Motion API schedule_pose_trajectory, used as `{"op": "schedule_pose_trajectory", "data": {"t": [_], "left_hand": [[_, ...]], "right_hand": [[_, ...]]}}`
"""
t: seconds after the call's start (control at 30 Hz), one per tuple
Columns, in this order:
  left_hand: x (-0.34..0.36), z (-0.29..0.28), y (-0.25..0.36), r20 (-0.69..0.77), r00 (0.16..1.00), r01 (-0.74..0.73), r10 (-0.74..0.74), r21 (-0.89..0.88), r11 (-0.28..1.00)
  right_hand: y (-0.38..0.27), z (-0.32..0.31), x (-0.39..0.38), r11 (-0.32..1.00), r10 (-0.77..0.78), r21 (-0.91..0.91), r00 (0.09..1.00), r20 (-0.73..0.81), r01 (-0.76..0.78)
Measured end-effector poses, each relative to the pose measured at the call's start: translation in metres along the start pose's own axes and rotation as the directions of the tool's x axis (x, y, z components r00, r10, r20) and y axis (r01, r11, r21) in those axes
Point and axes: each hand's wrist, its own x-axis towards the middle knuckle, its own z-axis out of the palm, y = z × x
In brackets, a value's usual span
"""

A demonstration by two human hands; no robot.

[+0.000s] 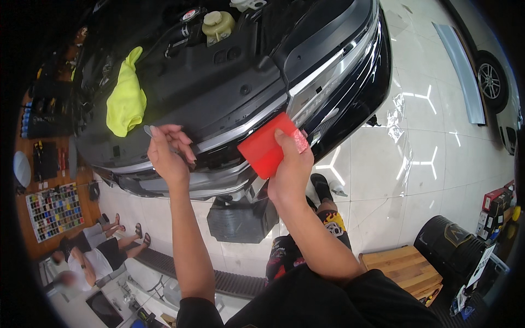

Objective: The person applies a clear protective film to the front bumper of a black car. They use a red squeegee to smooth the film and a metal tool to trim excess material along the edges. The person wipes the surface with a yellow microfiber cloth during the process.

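Observation:
My right hand [291, 169] is closed around a flat red squeegee [263, 146], held in front of the car's chrome-edged front end [322, 71]. A paler, shiny strip runs along the squeegee's right edge. To the left, my left hand [170, 156] is raised over the car's front edge, its thumb and forefinger pinched on a small grey piece [147, 130] whose kind I cannot make out. The other fingers of that hand are loosely curled. Just beyond it, a crumpled yellow-green cloth [127, 98] lies on the black plastic engine cover [219, 82].
Under the bumper stands a dark box-like block [235, 221]. A wooden-topped stand [402, 268] and a black drum [445, 240] are at the lower right. Two people sit at the lower left, one in a white shirt [104, 259]. Another car's wheel [490, 81] shows far right.

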Motion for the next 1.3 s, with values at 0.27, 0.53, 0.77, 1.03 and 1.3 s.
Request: {"op": "schedule_pose_trajectory", "data": {"t": [0.27,0.53,0.77,1.03,1.3], "left_hand": [[-0.001,0.0,0.001,-0.013,1.0,0.017,-0.017,-0.002,1.0],[0.0,0.001,-0.002,0.018,0.999,0.036,-0.035,-0.073,0.997],[-0.001,-0.002,-0.004,0.019,0.999,0.032,-0.03,-0.109,0.993],[0.001,-0.002,-0.003,0.038,0.999,0.028,-0.024,-0.098,0.995],[0.0,-0.001,-0.005,0.049,0.999,0.023,-0.017,-0.124,0.992]], "right_hand": [[0.001,0.014,0.009,0.992,-0.126,0.002,0.992,-0.01,0.126],[-0.012,0.026,0.009,0.905,-0.287,-0.34,0.957,-0.046,0.255],[-0.016,0.014,-0.002,0.905,-0.239,-0.362,0.971,0.003,0.224],[0.0,0.015,0.002,0.921,-0.268,-0.29,0.963,0.01,0.259],[0.005,0.028,0.013,0.856,-0.361,-0.433,0.926,-0.109,0.282]]}}
